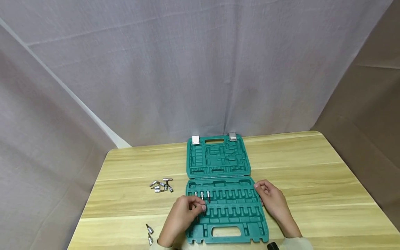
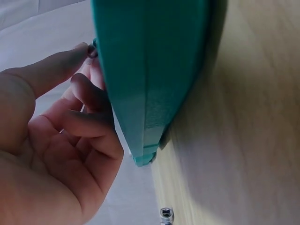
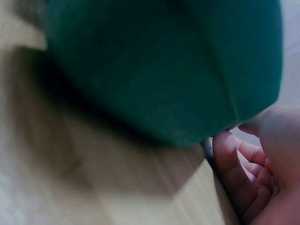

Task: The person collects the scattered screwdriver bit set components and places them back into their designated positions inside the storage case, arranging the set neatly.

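A green plastic tool case (image 1: 228,201) lies opened flat on the table, its lid (image 1: 218,156) toward the back. Over the left end of its lower row of slots, my left hand (image 1: 184,211) pinches a small metal bit socket (image 2: 93,49) between thumb and finger, mostly hidden by the fingertips. Several bit sockets (image 1: 208,196) sit at the left of the slot rows, some partly behind the left hand. My right hand (image 1: 275,201) holds the case's right edge, thumb near the rim and fingers curled at the side.
Left of the case lies a loose pile of bit sockets (image 1: 161,185). Nearer the front left are two more bit sockets (image 1: 150,229). A small black object (image 1: 273,246) shows at the bottom edge. Grey cloth (image 1: 175,76) hangs behind the wooden table (image 1: 312,173).
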Demonstrator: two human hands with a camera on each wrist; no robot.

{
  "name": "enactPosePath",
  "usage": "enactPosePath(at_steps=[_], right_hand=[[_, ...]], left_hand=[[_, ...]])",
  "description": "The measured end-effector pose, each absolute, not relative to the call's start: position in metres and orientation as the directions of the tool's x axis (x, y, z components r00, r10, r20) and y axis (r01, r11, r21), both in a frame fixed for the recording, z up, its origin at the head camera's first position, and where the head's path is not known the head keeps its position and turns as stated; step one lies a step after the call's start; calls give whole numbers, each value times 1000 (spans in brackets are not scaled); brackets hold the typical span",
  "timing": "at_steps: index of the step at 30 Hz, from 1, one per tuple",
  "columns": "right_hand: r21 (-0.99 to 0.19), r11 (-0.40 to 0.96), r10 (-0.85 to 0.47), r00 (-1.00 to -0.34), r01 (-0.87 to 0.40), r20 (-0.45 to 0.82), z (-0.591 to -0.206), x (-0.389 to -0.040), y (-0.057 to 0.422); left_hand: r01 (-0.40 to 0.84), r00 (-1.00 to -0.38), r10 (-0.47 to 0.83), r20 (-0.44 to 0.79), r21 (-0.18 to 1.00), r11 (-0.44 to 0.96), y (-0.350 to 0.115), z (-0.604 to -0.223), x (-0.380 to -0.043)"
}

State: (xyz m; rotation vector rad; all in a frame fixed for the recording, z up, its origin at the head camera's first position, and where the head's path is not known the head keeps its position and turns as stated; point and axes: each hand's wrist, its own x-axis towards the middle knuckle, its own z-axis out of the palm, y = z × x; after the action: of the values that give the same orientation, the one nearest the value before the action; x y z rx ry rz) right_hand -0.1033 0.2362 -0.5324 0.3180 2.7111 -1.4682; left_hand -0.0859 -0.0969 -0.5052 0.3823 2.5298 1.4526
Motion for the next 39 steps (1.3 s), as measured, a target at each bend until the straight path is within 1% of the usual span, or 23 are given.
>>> enactPosePath(at_steps=[11, 18, 24, 28, 39], right_hand=[[-821, 538, 160, -980, 190, -122, -531, -106, 235], [-818, 539, 163, -978, 199, -131, -531, -107, 236], [-819, 536, 164, -977, 206, -138, -531, -107, 237], [-818, 534, 168, -975, 215, -147, -531, -106, 237], [-826, 513, 175, -970, 234, -166, -533, -104, 236]], left_hand=[[146, -964, 264, -22, 787, 600, -93, -507, -83], [181, -967, 253, 32, 784, 594, -93, -510, -85], [180, -966, 257, 32, 795, 579, -94, -509, -87], [181, -962, 273, 21, 797, 576, -95, -507, -87], [141, -936, 346, -64, 832, 537, -101, -506, -91]])
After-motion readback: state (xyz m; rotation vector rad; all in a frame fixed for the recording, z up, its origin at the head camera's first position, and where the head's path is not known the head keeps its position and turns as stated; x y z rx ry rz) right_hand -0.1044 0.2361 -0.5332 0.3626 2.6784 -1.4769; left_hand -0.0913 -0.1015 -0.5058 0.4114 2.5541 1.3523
